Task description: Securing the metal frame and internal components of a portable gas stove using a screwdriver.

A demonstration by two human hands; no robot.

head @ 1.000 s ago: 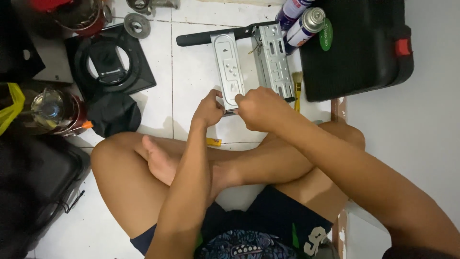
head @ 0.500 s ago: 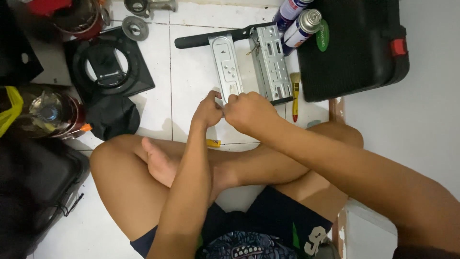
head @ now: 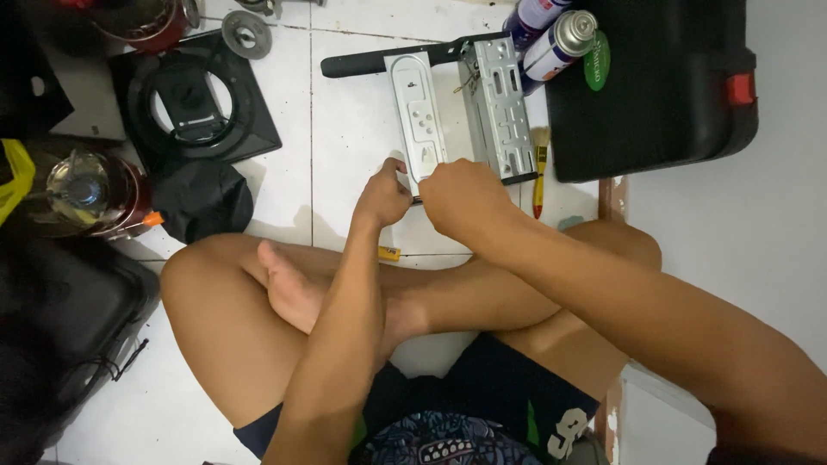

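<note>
A person sits cross-legged on a white tiled floor (head: 345,112); both hands meet at the near end of a metal chassis (head: 461,112) whose long axis runs away from them, far side towards a black case (head: 655,86); the left hand (head: 385,194) pinches its near edge, fingers narrow; the right hand (head: 461,198) is curled tight over the same end, its grip hidden, contents impossible to tell; a yellow-handled tool (head: 539,176) lies just right.
</note>
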